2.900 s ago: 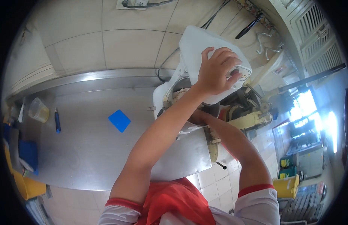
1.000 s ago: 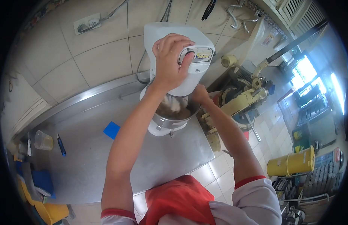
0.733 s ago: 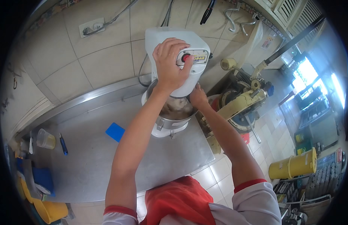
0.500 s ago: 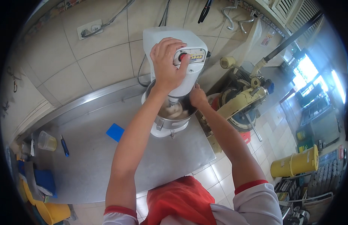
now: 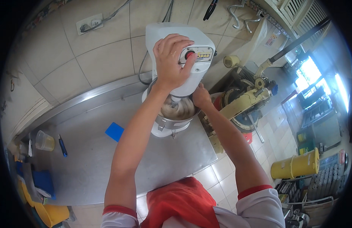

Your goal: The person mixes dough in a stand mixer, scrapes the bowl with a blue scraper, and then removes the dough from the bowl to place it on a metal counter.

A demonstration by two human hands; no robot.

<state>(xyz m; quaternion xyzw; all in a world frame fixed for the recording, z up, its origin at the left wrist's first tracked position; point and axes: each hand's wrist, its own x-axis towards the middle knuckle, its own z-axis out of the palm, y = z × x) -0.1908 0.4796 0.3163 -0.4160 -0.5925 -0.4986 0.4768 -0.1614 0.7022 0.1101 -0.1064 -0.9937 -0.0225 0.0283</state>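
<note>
White stand mixer [image 5: 189, 81]: stands on the steel table [image 5: 168, 163], near its right end and the tiled wall [image 5: 104, 53]. Left hand [image 5: 170, 62]: palm down over the left side of the mixer head, fingers slightly apart and curved across the top, thumb reaching across the front plate to the edge of the red button [image 5: 189, 54]; pressure not determinable. Right hand [image 5: 201, 98]: beside the right side of the head, just above the rim of the steel bowl [image 5: 176, 124]; fingertips partly hidden, so cannot tell whether they grip anything. Bowl sits below the head and contains a pale mass [image 5: 185, 109], blurred. Left of the mixer, flat on the table: blue rectangular piece [image 5: 114, 131], beside the left forearm. Farther left: blue-and-black slim tool [image 5: 62, 146], near a clear plastic cup [image 5: 44, 141].
</note>
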